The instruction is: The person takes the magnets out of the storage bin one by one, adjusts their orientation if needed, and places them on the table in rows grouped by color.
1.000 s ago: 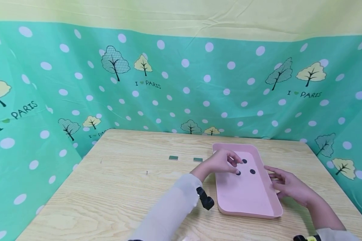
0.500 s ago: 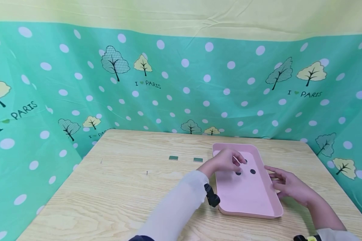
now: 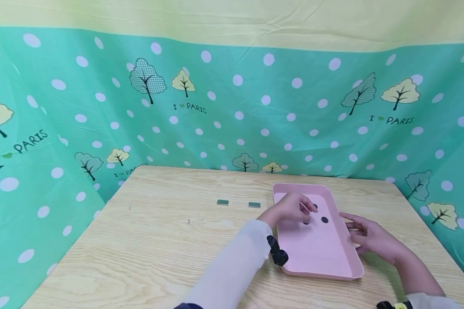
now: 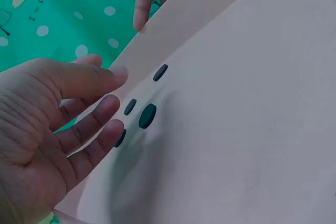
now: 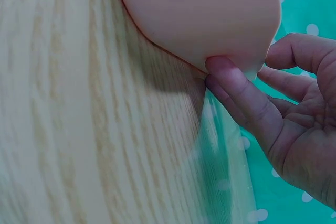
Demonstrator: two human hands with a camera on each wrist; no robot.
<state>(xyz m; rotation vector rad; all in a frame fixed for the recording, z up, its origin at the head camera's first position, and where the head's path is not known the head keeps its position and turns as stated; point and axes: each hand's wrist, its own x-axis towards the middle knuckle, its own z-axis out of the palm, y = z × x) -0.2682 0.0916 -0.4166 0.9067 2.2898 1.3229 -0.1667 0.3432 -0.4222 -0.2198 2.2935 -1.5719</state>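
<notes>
Left hand [image 3: 291,207] is hovering over a pink tray [image 3: 321,257] in the head view, its fingers relaxed; three dark discs [image 3: 325,220] are showing inside. Two green blocks [image 3: 222,202] are lying beyond its left rim, the surface [image 3: 139,249] spreading wide around them. The left-wrist view is showing four discs in the tray, near the hand. In the right-wrist view, the right hand [image 5: 299,114] is touching the tray's outer wall, fingers loosely extended.
</notes>
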